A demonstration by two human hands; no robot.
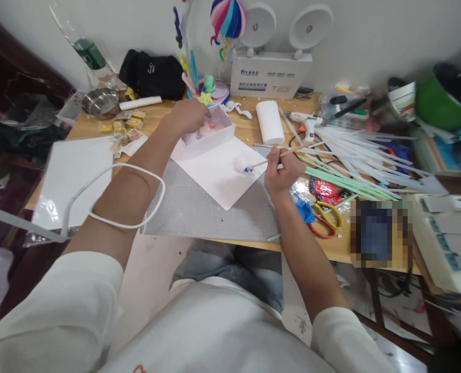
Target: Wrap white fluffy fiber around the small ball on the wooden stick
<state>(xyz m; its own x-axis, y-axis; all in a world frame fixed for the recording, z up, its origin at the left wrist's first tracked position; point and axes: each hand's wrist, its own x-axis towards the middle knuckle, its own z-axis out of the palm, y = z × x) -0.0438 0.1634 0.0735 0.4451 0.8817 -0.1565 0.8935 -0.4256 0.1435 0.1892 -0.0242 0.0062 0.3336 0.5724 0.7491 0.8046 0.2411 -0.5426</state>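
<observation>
My left hand (pixel 189 115) reaches to the near-left part of a white box (pixel 225 129); its fingertips are over or inside the box and what they hold, if anything, is hidden. Small pinkish and orange pieces lie in the box. My right hand (pixel 283 170) is closed around a thin wooden stick (pixel 259 163). At the stick's left end is a white fluffy piece (pixel 241 163) with a small blue-and-white part beside it, above a white paper sheet (pixel 225 184). The sheet lies on a grey cutting mat (pixel 187 212).
Right of the mat are scissors (pixel 323 220), a glue gun (pixel 310 127) and many white and green sticks (pixel 355 155). A white roll (pixel 270 123) stands behind. A white ring-shaped bar (pixel 158 207) crosses my left forearm. A metal bowl (pixel 100 102) sits back left.
</observation>
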